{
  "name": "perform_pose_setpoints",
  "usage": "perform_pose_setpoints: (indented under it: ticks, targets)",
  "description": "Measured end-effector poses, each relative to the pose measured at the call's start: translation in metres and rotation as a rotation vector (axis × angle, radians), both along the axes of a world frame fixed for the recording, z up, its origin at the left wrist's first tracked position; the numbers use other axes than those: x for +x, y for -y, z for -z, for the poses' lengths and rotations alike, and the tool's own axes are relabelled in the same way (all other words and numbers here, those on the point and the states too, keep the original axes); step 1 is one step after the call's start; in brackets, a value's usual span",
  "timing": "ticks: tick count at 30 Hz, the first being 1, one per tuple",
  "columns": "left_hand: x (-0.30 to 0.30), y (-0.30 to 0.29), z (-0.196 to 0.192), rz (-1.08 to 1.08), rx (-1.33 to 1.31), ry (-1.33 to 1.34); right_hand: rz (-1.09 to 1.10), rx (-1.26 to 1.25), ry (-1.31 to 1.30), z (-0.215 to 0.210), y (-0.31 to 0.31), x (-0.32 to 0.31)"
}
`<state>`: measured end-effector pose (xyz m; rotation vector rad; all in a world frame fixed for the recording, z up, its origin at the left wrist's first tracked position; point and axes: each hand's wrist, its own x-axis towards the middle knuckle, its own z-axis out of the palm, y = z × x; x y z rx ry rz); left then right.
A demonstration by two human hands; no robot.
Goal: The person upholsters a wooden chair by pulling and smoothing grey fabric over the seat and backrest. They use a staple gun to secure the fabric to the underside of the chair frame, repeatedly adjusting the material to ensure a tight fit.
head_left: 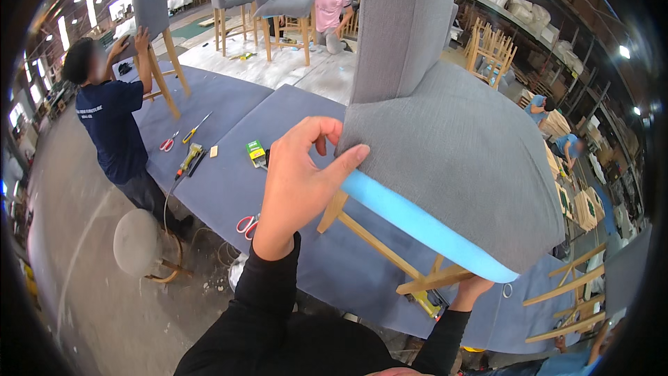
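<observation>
A grey upholstered chair (pixel 459 160) with wooden legs stands on the blue-grey covered table, its tall backrest (pixel 403 21) rising in front of me. Along the seat's near side, a strip of light blue foam (pixel 424 226) shows below the edge of the grey fabric cover (pixel 376 167). My left hand (pixel 296 174) is closed on that fabric at the corner by the backrest, thumb on top and fingers curled at the edge. Below the front of the seat, my right hand (pixel 473 292) is beside a wooden leg (pixel 435 280); the seat hides its fingers.
On the table (pixel 229 188) lie red-handled scissors (pixel 247 226), another pair (pixel 168 143), a screwdriver (pixel 197 127), an air tool (pixel 189 160) and a green-yellow box (pixel 256 152). A co-worker (pixel 115 111) handles another chair at left. A round stool (pixel 139 242) stands on the floor.
</observation>
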<state>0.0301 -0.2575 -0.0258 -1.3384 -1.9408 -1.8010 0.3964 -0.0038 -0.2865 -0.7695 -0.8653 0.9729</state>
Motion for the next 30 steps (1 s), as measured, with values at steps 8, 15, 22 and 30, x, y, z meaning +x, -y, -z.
perform_pose_setpoints:
  ticks: [8, 15, 22, 30]
  targets:
    - [0.004, -0.005, 0.013, -0.024, 0.003, 0.210, -0.071, -0.022, -0.096, -0.028, 0.014, -0.017]
    - [0.000, -0.005, 0.020, 0.096, 0.039, 0.356, -0.132, 0.015, -0.099, -0.025, 0.013, -0.013]
    - [-0.008, -0.025, 0.040, 0.262, 0.133, 0.366, -0.155, 0.017, -0.126, -0.025, 0.013, -0.013]
    - [-0.025, -0.055, 0.084, 0.325, 0.269, 0.362, -0.071, -0.018, -0.006, -0.043, 0.025, -0.007]
